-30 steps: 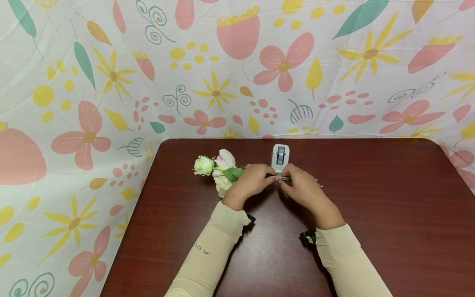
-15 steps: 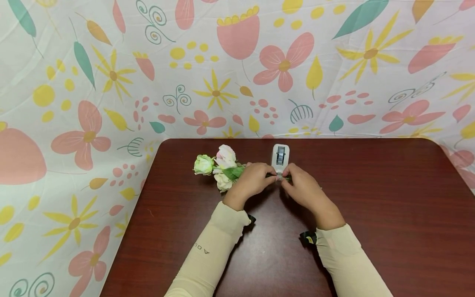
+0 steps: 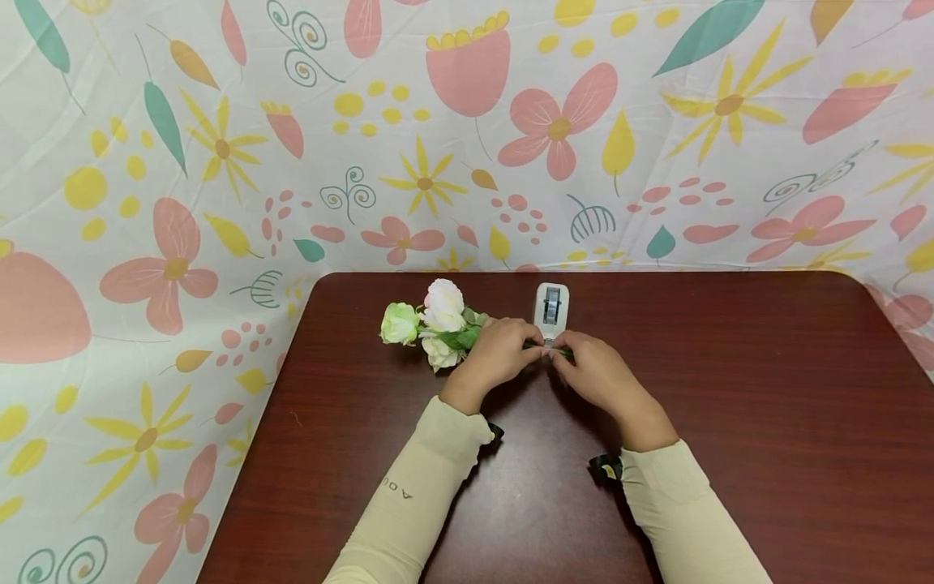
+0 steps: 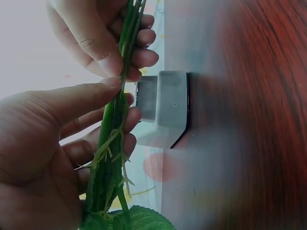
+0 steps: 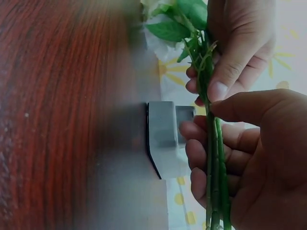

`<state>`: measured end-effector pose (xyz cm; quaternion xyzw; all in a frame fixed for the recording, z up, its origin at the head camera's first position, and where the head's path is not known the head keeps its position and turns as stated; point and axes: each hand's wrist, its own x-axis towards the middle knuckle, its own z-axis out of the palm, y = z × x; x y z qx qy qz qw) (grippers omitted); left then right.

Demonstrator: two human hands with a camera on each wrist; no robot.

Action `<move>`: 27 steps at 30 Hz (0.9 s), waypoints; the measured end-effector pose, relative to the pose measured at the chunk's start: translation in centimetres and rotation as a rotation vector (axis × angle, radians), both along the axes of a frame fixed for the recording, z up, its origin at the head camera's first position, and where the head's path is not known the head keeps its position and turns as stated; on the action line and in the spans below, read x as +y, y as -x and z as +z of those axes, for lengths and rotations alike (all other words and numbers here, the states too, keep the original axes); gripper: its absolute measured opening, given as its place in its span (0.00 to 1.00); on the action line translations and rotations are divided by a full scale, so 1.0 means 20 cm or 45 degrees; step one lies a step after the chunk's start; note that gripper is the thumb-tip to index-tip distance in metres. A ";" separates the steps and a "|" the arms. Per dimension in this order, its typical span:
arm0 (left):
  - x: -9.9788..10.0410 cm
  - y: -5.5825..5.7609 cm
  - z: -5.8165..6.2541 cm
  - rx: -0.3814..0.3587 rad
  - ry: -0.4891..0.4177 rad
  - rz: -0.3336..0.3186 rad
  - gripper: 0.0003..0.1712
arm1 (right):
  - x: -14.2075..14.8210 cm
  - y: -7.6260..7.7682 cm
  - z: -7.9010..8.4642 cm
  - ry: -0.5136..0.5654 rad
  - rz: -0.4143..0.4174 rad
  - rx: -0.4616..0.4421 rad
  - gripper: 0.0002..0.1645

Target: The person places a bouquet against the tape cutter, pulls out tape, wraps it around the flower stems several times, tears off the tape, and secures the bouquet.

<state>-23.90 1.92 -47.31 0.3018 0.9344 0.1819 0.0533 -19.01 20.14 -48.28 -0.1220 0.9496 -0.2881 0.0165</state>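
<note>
Both hands hold a bunch of flowers [image 3: 443, 307], whose white and pale green heads point left in the head view. My left hand [image 3: 502, 350] grips the green stems [image 4: 111, 124] just below the leaves [image 4: 144, 218]. Farther down the same stems, my right hand [image 3: 594, 369] pinches them between thumb and curled fingers. In both wrist views the two thumb tips meet on the stems. A tape dispenser [image 3: 551, 307], white with a roll in it, stands right behind the fingertips. Its cutter end faces the stems.
A dark reddish-brown table [image 3: 766, 405] lies under the arms. Behind it and along its left side hangs a cloth [image 3: 467, 162] printed with flowers and leaves. Black straps [image 3: 606, 468] show at the wrists.
The flower heads have turned, the pinkish-white one rising and showing a whiter side. The stems have rolled between the fingers. The right fingers shifted slightly, while the arms and the dispenser stayed put.
</note>
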 end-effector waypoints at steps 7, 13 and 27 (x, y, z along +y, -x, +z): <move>0.01 0.00 0.00 0.046 -0.003 0.017 0.10 | 0.00 0.00 0.00 0.012 -0.024 0.044 0.10; 0.01 -0.01 0.00 0.039 -0.008 0.041 0.09 | -0.01 0.00 0.00 0.014 -0.051 0.089 0.09; 0.02 -0.01 0.02 -0.014 0.016 0.050 0.14 | -0.01 0.01 -0.03 0.024 -0.083 0.154 0.09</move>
